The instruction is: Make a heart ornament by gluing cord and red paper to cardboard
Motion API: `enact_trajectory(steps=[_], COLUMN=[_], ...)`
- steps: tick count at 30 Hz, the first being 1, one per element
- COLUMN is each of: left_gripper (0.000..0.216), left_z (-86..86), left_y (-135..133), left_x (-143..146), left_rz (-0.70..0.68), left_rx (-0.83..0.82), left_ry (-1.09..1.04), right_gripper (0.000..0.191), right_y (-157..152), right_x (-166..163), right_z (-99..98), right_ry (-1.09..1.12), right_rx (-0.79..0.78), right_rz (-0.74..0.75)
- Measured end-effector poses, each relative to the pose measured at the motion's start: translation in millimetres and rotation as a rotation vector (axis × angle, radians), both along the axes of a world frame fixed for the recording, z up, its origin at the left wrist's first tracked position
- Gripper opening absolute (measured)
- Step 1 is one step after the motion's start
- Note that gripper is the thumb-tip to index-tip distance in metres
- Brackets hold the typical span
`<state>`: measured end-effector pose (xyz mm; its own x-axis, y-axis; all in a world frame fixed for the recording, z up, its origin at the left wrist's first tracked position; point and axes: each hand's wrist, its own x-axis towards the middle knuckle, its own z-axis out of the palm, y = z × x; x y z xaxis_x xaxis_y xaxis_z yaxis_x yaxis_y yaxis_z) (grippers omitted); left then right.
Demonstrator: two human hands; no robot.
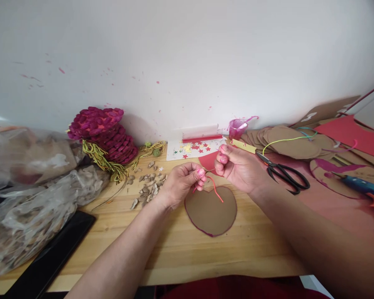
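Observation:
Over the wooden table, my left hand (185, 180) pinches a thin cord whose orange-red end (217, 192) dangles below its fingertips. Close beside it, my right hand (237, 166) is closed, with fingers curled around the same cord. A short stretch of the strand runs between the two hands; its exact colour and any knot are too small to make out. Beneath them a brown cardboard heart (210, 216) with a purple-red edge lies flat. Behind the hands is a piece of red paper (208, 161), partly covered by them.
Shell-like pieces (149, 189) lie left, near a stack of magenta-decorated shapes (109, 135) with yellow-green yarn (101, 162) and plastic bags (43, 211). Star cutouts (195, 147) sit behind. Rightward are black-handled scissors (288, 176), a purple-stained cup (237, 128), cardboard pieces (294, 143) and a blue tool (361, 185).

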<state>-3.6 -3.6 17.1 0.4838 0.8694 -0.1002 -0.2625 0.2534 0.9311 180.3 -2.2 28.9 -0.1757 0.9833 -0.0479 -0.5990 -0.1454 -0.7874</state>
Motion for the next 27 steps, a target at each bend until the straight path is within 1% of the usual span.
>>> enact_trajectory(steps=[2,5,10,19,23,27], left_gripper=[0.034,0.034,0.035,0.034,0.035,0.036], left_z=[-0.6,-0.7,0.3,0.0,-4.1,-8.3], left_y=[-1.7,-3.3,-4.2,-6.4,-3.4,0.9], left_x=[1.0,2.0,3.1,4.4,4.8,4.8], left_rz=[-0.037,-0.067,-0.08,-0.075,-0.041,0.029], left_rx=[0.004,0.029,0.069,0.076,0.046,0.012], left_ry=[0.01,0.032,0.061,0.083,0.074,0.022], right_gripper=[0.032,0.034,0.039,0.039,0.042,0.04], right_y=[-0.1,-0.8,-0.8,0.1,2.8,4.8], right_x=[0.4,0.3,0.4,3.1,3.5,3.8], right_z=[-0.3,1.0,2.5,2.1,0.2,-0.6], right_ry=[-0.032,-0.087,-0.156,-0.183,-0.19,-0.151], right_rx=[0.026,0.024,0.039,0.048,0.036,0.089], right_rz=[-0.006,-0.014,-0.035,-0.032,-0.045,-0.066])
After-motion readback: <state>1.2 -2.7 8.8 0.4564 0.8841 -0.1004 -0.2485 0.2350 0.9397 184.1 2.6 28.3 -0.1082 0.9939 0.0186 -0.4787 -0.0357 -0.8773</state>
